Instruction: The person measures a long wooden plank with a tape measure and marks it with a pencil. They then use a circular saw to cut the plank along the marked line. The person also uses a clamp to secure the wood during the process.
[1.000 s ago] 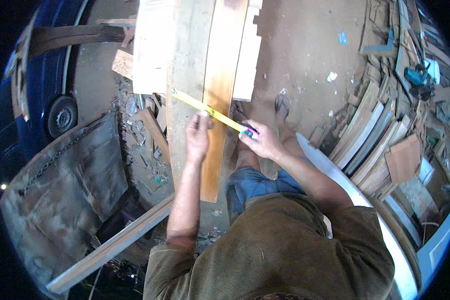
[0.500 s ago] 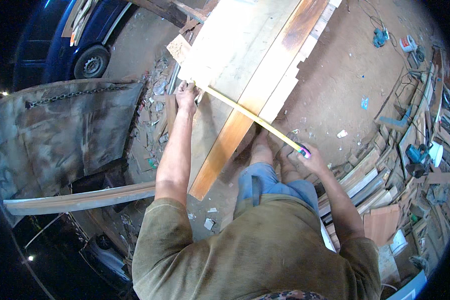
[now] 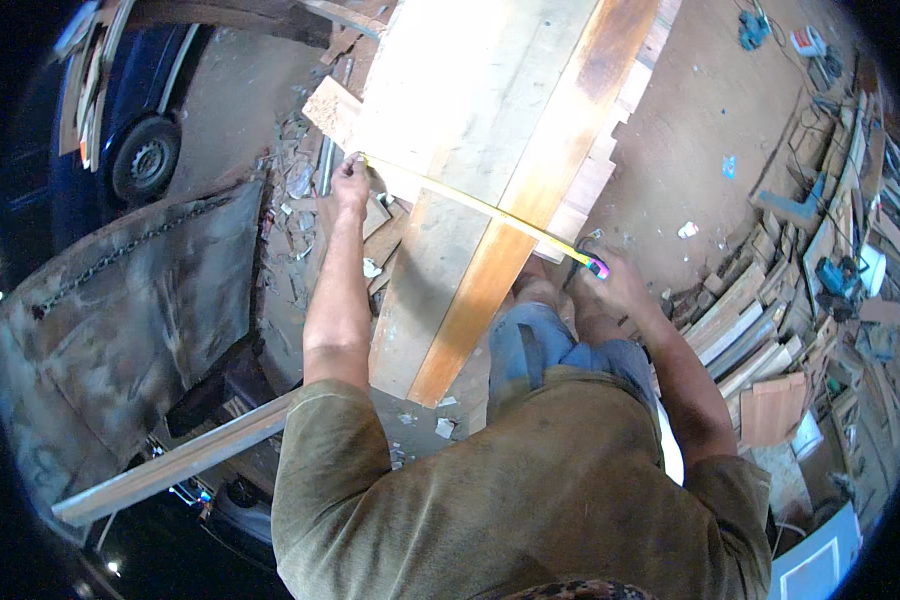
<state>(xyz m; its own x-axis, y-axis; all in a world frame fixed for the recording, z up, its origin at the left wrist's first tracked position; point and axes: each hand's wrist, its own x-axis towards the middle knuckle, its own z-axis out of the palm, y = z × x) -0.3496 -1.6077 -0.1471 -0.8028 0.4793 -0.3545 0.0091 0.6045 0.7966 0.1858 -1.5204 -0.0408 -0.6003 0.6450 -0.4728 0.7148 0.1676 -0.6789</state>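
Observation:
My left hand (image 3: 350, 182) grips the end of a yellow tape measure (image 3: 460, 202) at the left edge of the pale board (image 3: 435, 90). The blade stretches diagonally across the boards, including a grey plank (image 3: 420, 295) and an orange-stained plank (image 3: 470, 325). My right hand (image 3: 608, 285) holds the pink-and-black tape case (image 3: 595, 268) beyond the boards' right side. Lighter offcut pieces (image 3: 595, 170) jut out along that side. My legs in denim shorts stand below the right part of the boards.
A blue vehicle (image 3: 70, 200) with a wheel and a worn sheet with chain (image 3: 120, 340) are on the left. A long beam (image 3: 170, 460) lies lower left. Wood piles (image 3: 770, 340), teal power tools (image 3: 835, 275), buckets (image 3: 808, 42) and a white panel (image 3: 815, 570) line the right. Scraps litter the ground.
Since a second ago the tape has been drawn out longer, my hands moving apart, the left toward the far left edge and the right outward. The view shifted; the boards now appear more slanted.

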